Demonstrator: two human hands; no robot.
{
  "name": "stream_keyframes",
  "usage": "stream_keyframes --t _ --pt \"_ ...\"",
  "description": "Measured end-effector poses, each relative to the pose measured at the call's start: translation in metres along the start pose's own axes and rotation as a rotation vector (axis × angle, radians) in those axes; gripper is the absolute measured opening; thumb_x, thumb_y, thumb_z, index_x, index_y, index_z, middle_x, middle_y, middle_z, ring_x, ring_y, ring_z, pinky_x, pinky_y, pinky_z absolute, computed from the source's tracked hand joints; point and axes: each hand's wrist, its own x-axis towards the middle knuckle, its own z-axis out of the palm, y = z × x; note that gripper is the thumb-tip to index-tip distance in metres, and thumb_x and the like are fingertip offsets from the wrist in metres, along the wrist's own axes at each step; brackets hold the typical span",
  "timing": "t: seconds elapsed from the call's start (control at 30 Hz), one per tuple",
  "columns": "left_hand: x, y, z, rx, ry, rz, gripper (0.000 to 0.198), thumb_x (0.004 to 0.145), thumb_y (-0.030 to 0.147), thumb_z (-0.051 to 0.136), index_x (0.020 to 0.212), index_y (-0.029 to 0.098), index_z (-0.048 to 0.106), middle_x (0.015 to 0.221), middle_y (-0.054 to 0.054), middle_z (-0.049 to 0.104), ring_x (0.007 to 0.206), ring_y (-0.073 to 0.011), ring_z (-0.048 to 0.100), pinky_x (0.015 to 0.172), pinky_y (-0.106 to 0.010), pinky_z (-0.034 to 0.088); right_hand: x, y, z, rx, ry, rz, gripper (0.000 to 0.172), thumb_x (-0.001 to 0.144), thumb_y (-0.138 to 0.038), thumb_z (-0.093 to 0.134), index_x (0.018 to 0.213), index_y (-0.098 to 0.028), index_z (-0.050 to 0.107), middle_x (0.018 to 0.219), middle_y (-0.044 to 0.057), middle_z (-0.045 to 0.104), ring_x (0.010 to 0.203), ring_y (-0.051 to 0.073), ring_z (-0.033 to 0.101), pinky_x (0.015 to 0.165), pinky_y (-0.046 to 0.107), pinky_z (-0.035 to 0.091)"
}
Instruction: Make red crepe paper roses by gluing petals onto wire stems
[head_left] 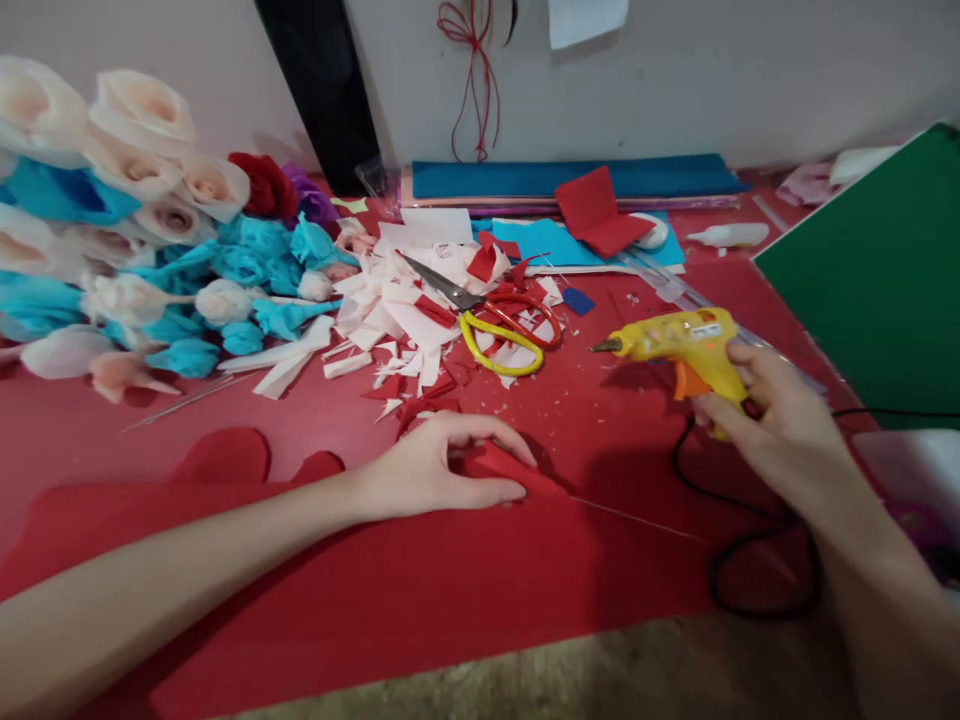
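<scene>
Pressing my left hand flat over a folded piece of red crepe paper, I keep its fingers curled loosely around the paper's near end, thumb underneath and fingertips on top, so that grip is partly closed on the paper and pins it to the red sheet covering the desk. My right hand is wrapped tight around the handle of the yellow glue gun, which sits to the right of the paper, nozzle pointing left toward it; I cannot tell whether a finger rests on the orange trigger. To do this well, I judge I should hold the paper still and keep my left fingertips clear of the spot where hot glue would land, bring the nozzle in low and steady, and mind the black cord looping just right of the paper so it does not drag. The paper itself looks like a small, pointed red wedge, hard to tell from the red sheet below, with a thin wire running out from it to the right. Beyond the paper lie scissors among white and red scraps, and further left a heap of paper flowers.
</scene>
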Motion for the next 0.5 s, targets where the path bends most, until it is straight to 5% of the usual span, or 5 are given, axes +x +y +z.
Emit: stream_keyframes --t 0.1,0.23,0.5 --pt "0.001 0.000 -0.001 -0.090 -0.019 -0.026 0.023 0.071 0.020 0.065 0.092 0.014 0.060 0.084 -0.003 0.069 0.071 -0.0103 0.066 0.064 -0.014 0.052 -0.012 -0.017 -0.002 0.141 -0.103 -0.064 0.049 0.069 -0.053 0.053 0.105 -0.021 0.047 0.086 0.003 0.058 0.065 0.014 0.057 0.055 0.024 0.049" --pt "0.002 0.002 -0.003 -0.209 -0.003 -0.061 0.019 0.072 0.016 0.065 0.090 0.013 0.060 0.076 -0.001 0.069 0.068 -0.0078 0.066 0.064 -0.012 0.051 -0.024 -0.031 -0.002 0.071 -0.033 -0.145 0.067 0.054 -0.063 0.066 0.104 -0.022 0.048 0.086 0.002 0.057 0.063 0.014 0.056 0.047 0.022 0.047" --pt "0.004 0.001 -0.006 -0.118 0.033 0.045 0.017 0.069 0.013 0.066 0.086 0.013 0.062 0.082 0.000 0.070 0.072 -0.0069 0.066 0.062 -0.005 0.050 -0.032 -0.031 0.004 -0.272 0.070 -0.326 0.047 0.071 -0.066 0.047 0.072 -0.020 0.044 0.057 0.000 0.047 0.045 0.012 0.044 0.038 0.025 0.032"
